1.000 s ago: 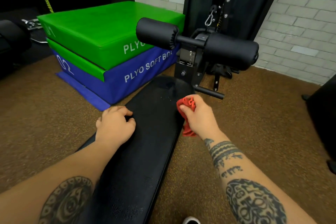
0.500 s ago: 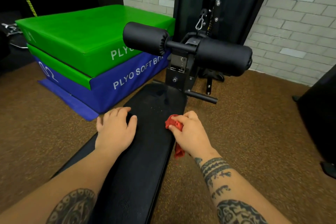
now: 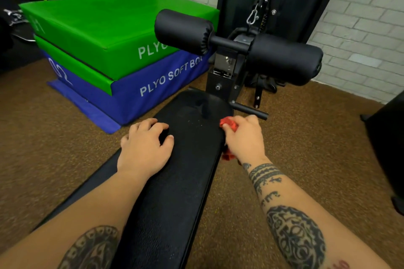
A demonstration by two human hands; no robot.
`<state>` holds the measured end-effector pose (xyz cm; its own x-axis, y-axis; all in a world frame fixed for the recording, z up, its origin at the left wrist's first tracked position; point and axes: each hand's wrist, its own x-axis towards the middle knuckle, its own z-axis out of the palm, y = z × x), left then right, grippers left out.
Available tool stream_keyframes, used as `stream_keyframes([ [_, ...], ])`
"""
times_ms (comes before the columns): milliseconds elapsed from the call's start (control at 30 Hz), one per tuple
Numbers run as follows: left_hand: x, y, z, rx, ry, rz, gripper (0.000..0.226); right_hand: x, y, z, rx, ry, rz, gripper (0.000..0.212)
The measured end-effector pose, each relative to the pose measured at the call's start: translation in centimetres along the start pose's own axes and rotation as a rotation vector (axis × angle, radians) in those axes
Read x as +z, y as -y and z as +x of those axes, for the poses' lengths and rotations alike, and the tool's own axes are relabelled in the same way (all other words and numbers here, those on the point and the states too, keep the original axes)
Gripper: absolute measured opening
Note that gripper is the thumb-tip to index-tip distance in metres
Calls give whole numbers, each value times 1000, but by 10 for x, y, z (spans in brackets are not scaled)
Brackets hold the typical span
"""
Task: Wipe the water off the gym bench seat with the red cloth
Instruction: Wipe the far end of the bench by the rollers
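At bench seat (image 3: 188, 159) edge: right hand (image 3: 246, 137) grips red cloth (image 3: 228, 124).

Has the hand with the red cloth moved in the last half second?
Yes. The right hand, gripping the red cloth, has slid away from the person along the right edge of the bench seat, closer to the short black bar.

The black padded bench seat (image 3: 175, 192) is running lengthwise away from the viewer. Faint droplets (image 3: 195, 122) are showing on its far end. The red cloth (image 3: 228, 125) is sitting bunched at the seat's right edge, gripped in the right hand (image 3: 246, 137), with 1 corner hanging below the wrist.
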<state>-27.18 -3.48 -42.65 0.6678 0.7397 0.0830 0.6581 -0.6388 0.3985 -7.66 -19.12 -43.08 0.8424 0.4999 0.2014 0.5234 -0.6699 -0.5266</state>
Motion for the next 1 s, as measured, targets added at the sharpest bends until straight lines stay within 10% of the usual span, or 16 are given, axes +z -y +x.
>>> stream_keyframes([
  [100,-1,-2,0,-1,3,13,47,-13,-14,14,166,-16,14,36],
  [300,-2,-4,0,-9,4,10,42,8,22,0,-235,93,22,36],
  [567,-2,-1,0,-5,4,-17,43,5,10,67,77,20,-9,34],
  [800,-4,-3,-1,-3,13,-12,42,12,21,72,-191,164,-59,32],
  [1000,-3,-3,-1,-4,7,-23,40,24,15,104,78,36,-6,38],
])
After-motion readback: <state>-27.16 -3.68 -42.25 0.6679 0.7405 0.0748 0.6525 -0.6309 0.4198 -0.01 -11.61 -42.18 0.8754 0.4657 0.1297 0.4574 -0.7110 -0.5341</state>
